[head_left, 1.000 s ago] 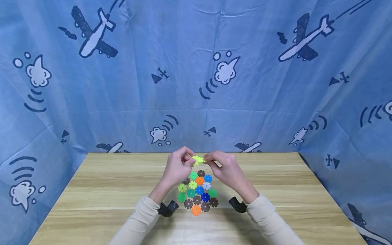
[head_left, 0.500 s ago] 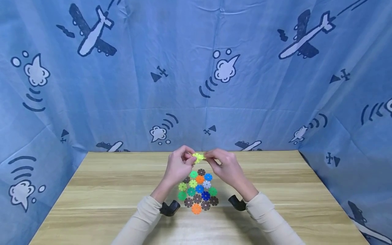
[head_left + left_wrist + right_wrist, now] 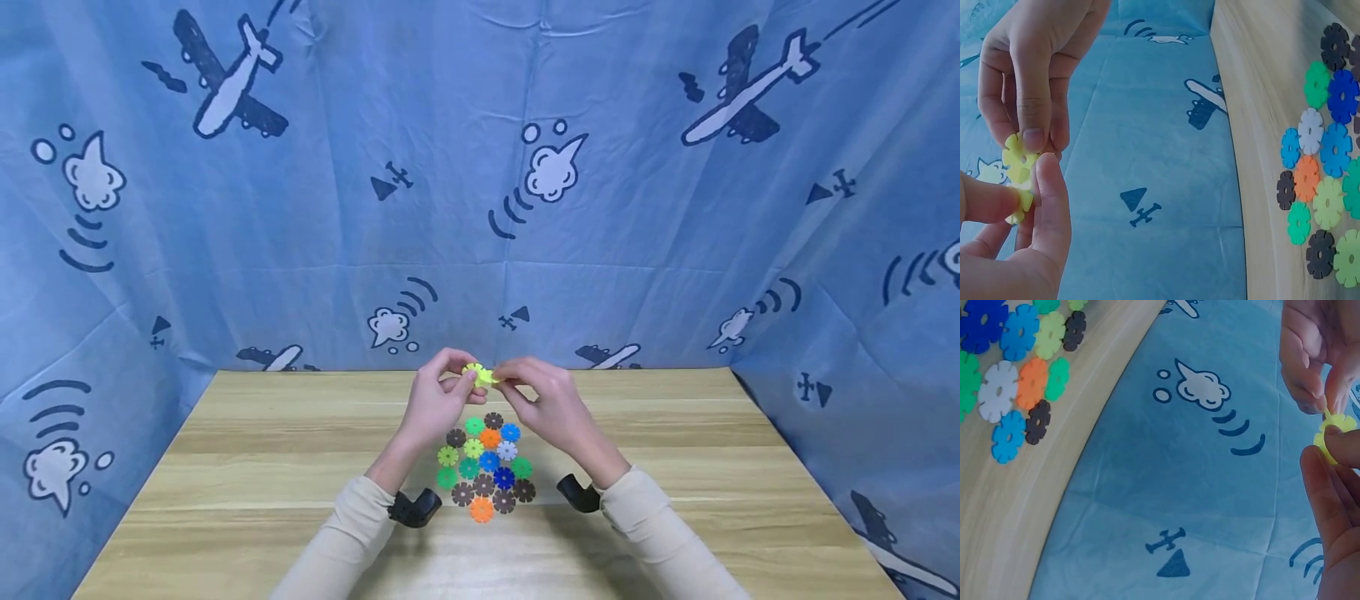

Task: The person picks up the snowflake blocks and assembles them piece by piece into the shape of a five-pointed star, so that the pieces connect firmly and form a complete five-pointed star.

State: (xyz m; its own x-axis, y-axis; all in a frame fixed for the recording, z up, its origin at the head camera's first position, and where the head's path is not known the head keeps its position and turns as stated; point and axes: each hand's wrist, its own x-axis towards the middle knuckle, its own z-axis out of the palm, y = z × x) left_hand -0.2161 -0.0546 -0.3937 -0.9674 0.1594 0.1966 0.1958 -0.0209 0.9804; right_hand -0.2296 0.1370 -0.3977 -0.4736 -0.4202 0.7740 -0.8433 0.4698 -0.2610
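Observation:
Two yellow snowflake discs (image 3: 483,377) meet at an angle above the far part of the table; fingers hide how deeply their slots engage. My left hand (image 3: 437,402) pinches the left disc between thumb and fingers. From the other side, my right hand (image 3: 546,398) pinches the right disc with thumb and fingertips. In the left wrist view, one yellow disc (image 3: 1016,159) shows between the two hands. The right wrist view shows a yellow disc (image 3: 1337,427) partly covered by a thumb.
Below the hands, several loose snowflake discs lie flat in a cluster on the wooden table (image 3: 300,467), among them an orange disc (image 3: 482,510) nearest me and a white disc (image 3: 507,451). A blue printed curtain (image 3: 465,225) stands behind the table. Black wrist mounts (image 3: 415,507) hang beneath both forearms.
Both hands have risen slightly with the yellow discs. The left fingers have shifted their hold, and the left disc now sits tilted and a little farther left. The discs on the table have not moved.

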